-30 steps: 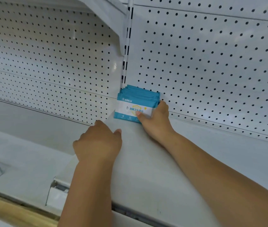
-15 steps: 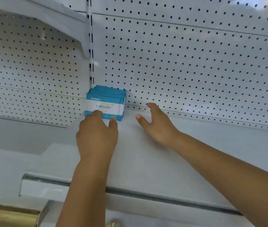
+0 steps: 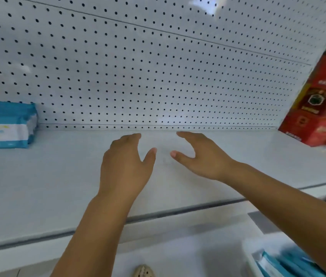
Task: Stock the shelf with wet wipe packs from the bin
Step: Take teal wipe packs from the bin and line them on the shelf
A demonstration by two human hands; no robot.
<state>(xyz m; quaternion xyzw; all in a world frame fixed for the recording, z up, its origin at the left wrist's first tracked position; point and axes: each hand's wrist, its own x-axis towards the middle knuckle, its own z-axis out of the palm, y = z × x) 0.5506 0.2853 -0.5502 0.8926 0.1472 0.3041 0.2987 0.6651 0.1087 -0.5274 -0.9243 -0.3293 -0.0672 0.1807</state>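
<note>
Two grips: left grip (image 3: 125, 168), right grip (image 3: 204, 156); one red box (image 3: 321, 108), one bin (image 3: 251, 256), one wipe-pack stack (image 3: 4, 124)

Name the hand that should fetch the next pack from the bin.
Right, most likely. The right hand and left hand are both open and empty over the shelf, but the bin with its packs sits low on the right, under the right forearm; the left would have to cross over.

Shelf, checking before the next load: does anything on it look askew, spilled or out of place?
Nothing is spilled or damaged. The wet wipe packs sit together at far left by the pegboard. The red boxes at far right appear to lean, though the wide lens may cause that.
</note>
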